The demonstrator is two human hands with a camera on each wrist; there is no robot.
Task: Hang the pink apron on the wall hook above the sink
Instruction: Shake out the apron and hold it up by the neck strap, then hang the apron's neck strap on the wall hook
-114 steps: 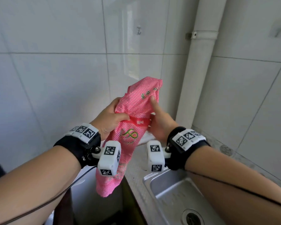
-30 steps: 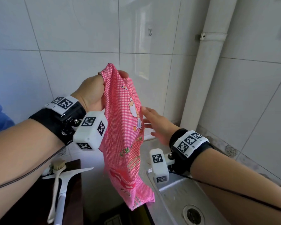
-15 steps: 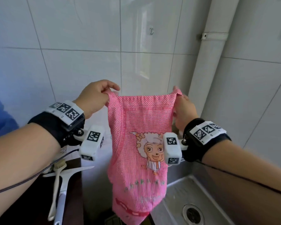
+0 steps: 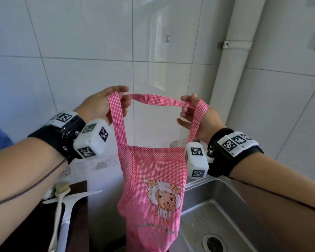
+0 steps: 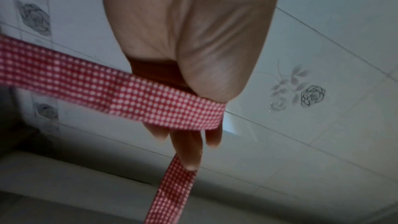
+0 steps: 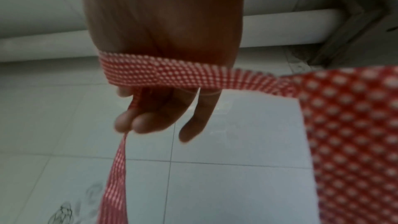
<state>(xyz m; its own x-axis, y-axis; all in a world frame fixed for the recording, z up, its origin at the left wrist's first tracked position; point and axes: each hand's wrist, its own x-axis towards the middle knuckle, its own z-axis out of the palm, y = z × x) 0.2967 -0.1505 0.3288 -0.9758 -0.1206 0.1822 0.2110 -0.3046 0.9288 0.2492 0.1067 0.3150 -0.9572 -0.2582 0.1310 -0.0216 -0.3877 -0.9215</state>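
Note:
The pink checked apron (image 4: 153, 179) with a cartoon sheep hangs in front of the tiled wall, above the sink's left edge. Its neck strap (image 4: 158, 100) is stretched level between my two hands. My left hand (image 4: 124, 104) holds the strap's left bend between thumb and curled fingers. My right hand (image 4: 187, 108) has the right bend looped round it. In the left wrist view the strap (image 5: 129, 98) crosses my left hand (image 5: 189, 142); in the right wrist view the strap (image 6: 168, 74) crosses my right hand (image 6: 163, 117). The small metal wall hook (image 4: 167, 38) is above the strap, well apart from it.
A steel sink (image 4: 225, 206) with a drain (image 4: 215, 243) lies at the lower right. A white vertical pipe (image 4: 231, 70) runs up the wall's corner. At the lower left a brush (image 4: 60, 195) and a white squeegee (image 4: 71, 199) rest on a dark counter (image 4: 80, 224).
The bunched apron was shaken out and spread. My hands went from its upper corners to the neck strap, which is now pulled wide and raised; the bib hangs lower.

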